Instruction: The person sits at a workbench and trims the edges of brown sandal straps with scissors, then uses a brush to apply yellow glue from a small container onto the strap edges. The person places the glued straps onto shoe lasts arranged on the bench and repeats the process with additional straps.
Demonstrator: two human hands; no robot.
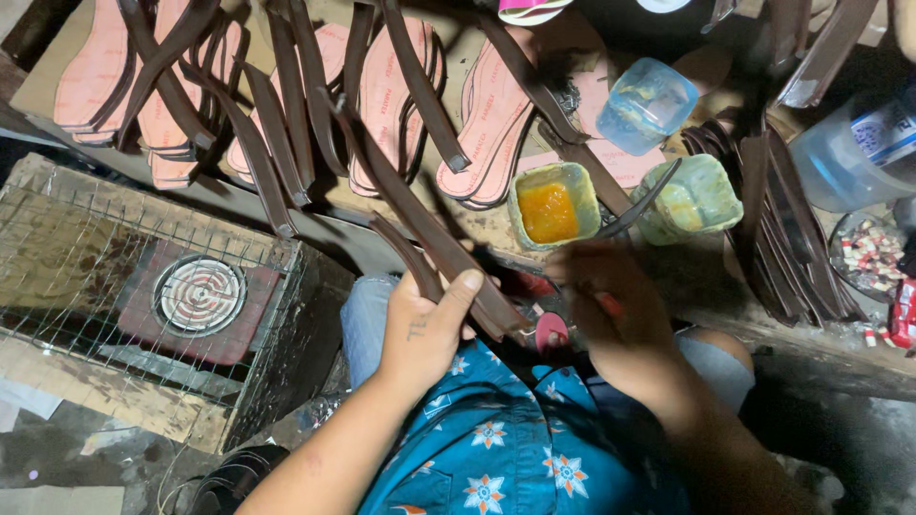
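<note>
Looking down at the counter first — it's a low board crowded with pink sandal insoles, with dark brown straps draped over its near edge. Left of it, lower down, sits a wire-mesh cage over a round coil heater.

Near the counter's front edge, right of centre, two grubby square tubs stand just beside each other: one holding orange glue, and a greenish tub with a dark stick leaning out of it. A clear plastic cup is further back.

Now the bit that matters — the long brown strap in hand. Its long axis runs diagonally, from up on the counter at the far left down toward the lap at the near right. The left hand has it: fingers curled over the top, thumb under, a closed grip on the lower stretch, with the free end poking out just past the hand toward the right.

The right hand is blurred. It looks wrapped around something with a red handle and a small pink round end, but I can't really tell how tight that grip is. It sits just right of the strap's free end and right below the orange tub, so it's the hand nearer both.
</note>
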